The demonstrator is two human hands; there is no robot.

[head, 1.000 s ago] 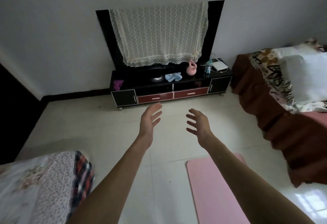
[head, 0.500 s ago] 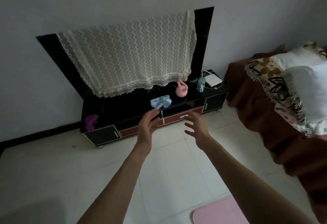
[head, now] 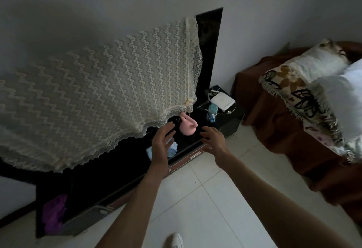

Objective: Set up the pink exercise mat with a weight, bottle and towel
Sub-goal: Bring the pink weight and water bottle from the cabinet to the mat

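Note:
A pink kettlebell weight [head: 188,126] stands on the black TV cabinet [head: 125,171], partly under the hanging lace cloth. A light blue bottle [head: 212,112] stands to its right. A rolled light blue towel [head: 172,149] lies in front of the weight, mostly covered by my left hand [head: 161,145]. That hand hovers over the towel with fingers spread and holds nothing. My right hand [head: 214,139] is open too, fingers spread, just right of the weight and not touching it. The pink mat is out of view.
A cream lace cloth [head: 101,99] drapes over the TV above the cabinet. A white router [head: 223,101] with cables sits at the cabinet's right end, a purple cloth [head: 53,212] at its left. A brown-covered bed [head: 293,130] with pillows stands right. My white shoe [head: 175,240] is on the tiled floor.
I have come much closer to the cabinet. Both hands have reached forward over its top, either side of the pink weight. The pink mat has dropped out of view.

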